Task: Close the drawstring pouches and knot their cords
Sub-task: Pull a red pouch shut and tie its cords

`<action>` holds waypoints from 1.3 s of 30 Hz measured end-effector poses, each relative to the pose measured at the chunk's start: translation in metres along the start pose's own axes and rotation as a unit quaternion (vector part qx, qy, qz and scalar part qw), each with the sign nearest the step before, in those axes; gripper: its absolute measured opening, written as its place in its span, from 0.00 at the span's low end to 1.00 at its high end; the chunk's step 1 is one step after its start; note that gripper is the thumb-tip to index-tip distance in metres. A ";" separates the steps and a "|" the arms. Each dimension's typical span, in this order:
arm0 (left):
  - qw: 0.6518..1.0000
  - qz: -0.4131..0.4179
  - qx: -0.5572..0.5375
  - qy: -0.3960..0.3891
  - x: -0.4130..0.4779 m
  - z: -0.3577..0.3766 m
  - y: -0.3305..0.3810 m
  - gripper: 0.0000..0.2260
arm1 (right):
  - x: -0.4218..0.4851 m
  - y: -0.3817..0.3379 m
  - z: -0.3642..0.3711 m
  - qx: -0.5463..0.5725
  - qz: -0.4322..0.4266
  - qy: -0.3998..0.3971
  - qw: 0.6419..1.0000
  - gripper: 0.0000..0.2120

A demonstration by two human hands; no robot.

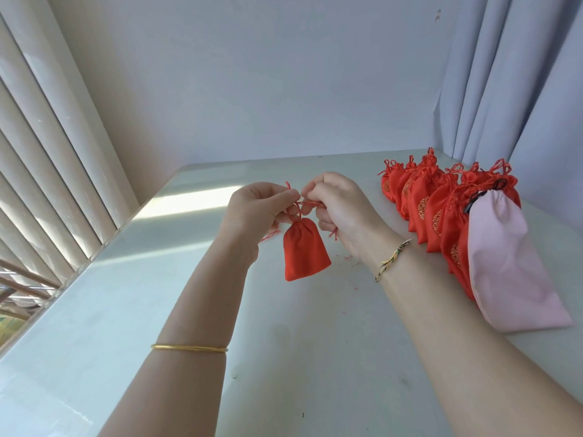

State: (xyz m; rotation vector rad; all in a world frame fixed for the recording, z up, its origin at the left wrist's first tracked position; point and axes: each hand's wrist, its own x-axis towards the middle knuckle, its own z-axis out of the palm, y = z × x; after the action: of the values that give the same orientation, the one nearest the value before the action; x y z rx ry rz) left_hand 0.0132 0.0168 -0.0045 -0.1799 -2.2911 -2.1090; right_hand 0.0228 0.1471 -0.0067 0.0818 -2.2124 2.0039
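A small red drawstring pouch (304, 249) hangs in the air above the white table (284, 342), its mouth gathered tight. My left hand (255, 212) pinches the red cord (307, 203) at the pouch's top left. My right hand (340, 209) pinches the same cord at the top right. The two hands are almost touching above the pouch. Loose cord ends dangle below each hand.
A row of several red pouches (435, 209) with gathered tops lies at the right of the table. A larger pink drawstring bag (504, 260) rests against them at the near end. Window blinds (47, 152) run along the left, curtains (520, 89) hang at the back right.
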 end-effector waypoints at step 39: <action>0.995 0.032 0.093 0.032 -0.006 0.002 0.013 0.09 | 0.004 0.009 -0.008 -0.189 -0.173 0.027 0.966 0.06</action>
State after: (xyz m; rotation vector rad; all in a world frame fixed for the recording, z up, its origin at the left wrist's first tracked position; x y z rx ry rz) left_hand 0.0208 0.0195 0.0072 -0.1753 -2.3921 -1.8312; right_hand 0.0180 0.1562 -0.0146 0.3378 -2.3090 1.3704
